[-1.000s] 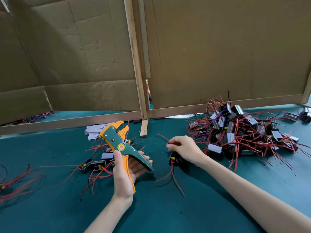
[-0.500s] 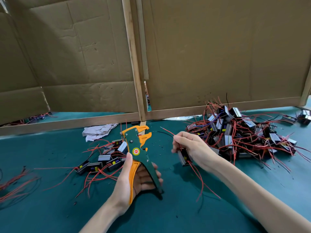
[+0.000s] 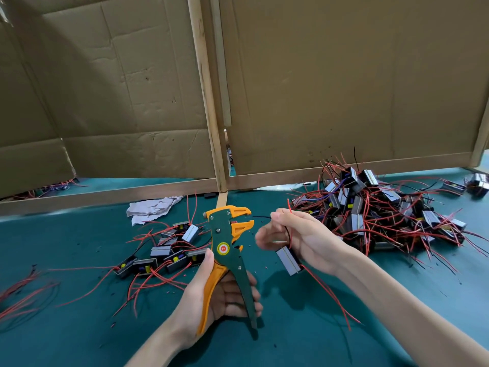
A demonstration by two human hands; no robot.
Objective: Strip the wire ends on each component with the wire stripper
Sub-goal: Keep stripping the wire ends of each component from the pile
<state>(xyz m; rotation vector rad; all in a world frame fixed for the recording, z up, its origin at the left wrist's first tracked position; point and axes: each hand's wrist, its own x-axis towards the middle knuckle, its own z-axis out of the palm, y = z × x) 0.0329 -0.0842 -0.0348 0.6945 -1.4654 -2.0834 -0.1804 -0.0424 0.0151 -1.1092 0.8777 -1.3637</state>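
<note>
My left hand (image 3: 211,295) grips the handles of a green and orange wire stripper (image 3: 227,250), held upright with its jaws apart and facing right. My right hand (image 3: 301,237) pinches the thin wires of a small black and grey component (image 3: 289,260) that hangs below the palm. A black wire end (image 3: 260,216) points left from my fingers, just short of the stripper's jaws. A red wire end (image 3: 290,206) sticks up above the fingers, and longer red wires trail down to the right.
A big heap of components with red wires (image 3: 383,210) lies to the right. A smaller group of components (image 3: 164,252) sits left of the stripper, with loose red wires (image 3: 23,292) at the far left. Crumpled paper (image 3: 150,207) and cardboard partitions (image 3: 344,88) stand behind on the green mat.
My right hand has lifted the component off the mat and brought it left toward the stripper. My left hand has turned the stripper upright and moved it right, closer to the wire.
</note>
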